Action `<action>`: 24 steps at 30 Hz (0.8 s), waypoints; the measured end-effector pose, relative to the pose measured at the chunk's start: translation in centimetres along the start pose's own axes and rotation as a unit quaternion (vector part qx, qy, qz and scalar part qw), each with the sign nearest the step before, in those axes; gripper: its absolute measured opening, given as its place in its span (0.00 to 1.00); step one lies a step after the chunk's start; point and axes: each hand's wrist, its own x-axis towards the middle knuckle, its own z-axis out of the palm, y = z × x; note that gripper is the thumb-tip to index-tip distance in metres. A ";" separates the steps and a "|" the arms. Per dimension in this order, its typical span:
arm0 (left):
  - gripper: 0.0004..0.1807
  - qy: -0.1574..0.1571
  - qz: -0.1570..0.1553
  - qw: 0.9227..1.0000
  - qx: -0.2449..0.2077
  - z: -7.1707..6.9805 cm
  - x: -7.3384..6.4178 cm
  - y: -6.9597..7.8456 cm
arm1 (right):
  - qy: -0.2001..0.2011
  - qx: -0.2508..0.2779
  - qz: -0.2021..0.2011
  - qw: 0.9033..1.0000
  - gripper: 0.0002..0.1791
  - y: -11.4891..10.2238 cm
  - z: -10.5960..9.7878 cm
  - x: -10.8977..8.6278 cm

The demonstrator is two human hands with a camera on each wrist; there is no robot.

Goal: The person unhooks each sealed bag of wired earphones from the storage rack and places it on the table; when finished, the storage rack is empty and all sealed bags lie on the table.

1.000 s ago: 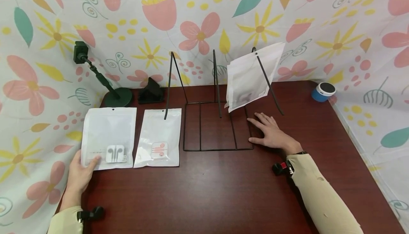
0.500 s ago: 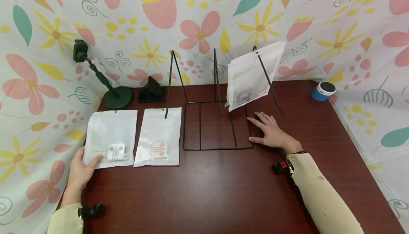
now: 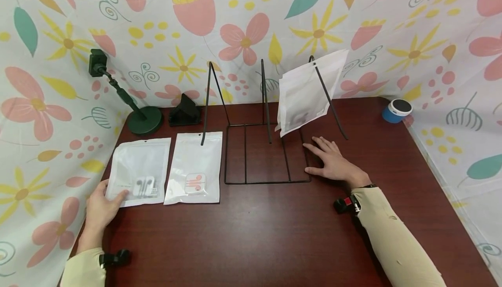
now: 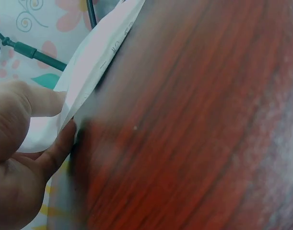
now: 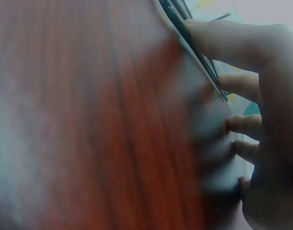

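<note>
Counter (image 3: 251,239): dark red-brown wood grain, bearing all items below. A black wrist unit (image 3: 114,258) is fitted at the left cuff; a second, red-marked unit (image 3: 346,205) is at the right cuff.

Left hand (image 3: 101,208): fingers narrow, pinching the lower left corner of the white earphone pouch (image 3: 137,167), thumb on the upper face, other fingers beneath. Grey-white cased earphones show through its lower part. The pouch is at the left edge of the counter.

Pink earphone pouch (image 3: 196,158): lies flat, just right of the held pouch.

Right hand (image 3: 330,163): fingers spread wide, gripping no item; thumb and index finger meet the right side bar of the black wire rack (image 3: 268,183).

Rack: rectangular base on the counter, three raised prongs. The left prong's tip overlaps the top of the pink earphone pouch in the head view. The right prong carries the hung white pouches (image 3: 306,95), tilted.

Far side: dark green stand (image 3: 144,121) at left, black angular holder (image 3: 185,113) beside it, blue-and-white canister (image 3: 395,113) at far right. Backdrop: floral cloth (image 3: 235,6).
</note>
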 end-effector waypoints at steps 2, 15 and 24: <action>0.32 -0.001 -0.005 1.000 0.002 0.0 0.0 0.1 | 0.001 0.001 0.000 1.000 0.45 0.0 0.0 0.0; 0.34 -0.006 -0.029 0.999 0.020 0.2 -0.3 0.6 | -0.002 0.011 0.001 1.000 0.45 -0.1 0.0 -0.1; 0.35 -0.030 -0.029 0.999 0.034 0.1 -0.1 0.8 | -0.001 0.009 0.001 1.000 0.44 -0.1 -0.1 0.0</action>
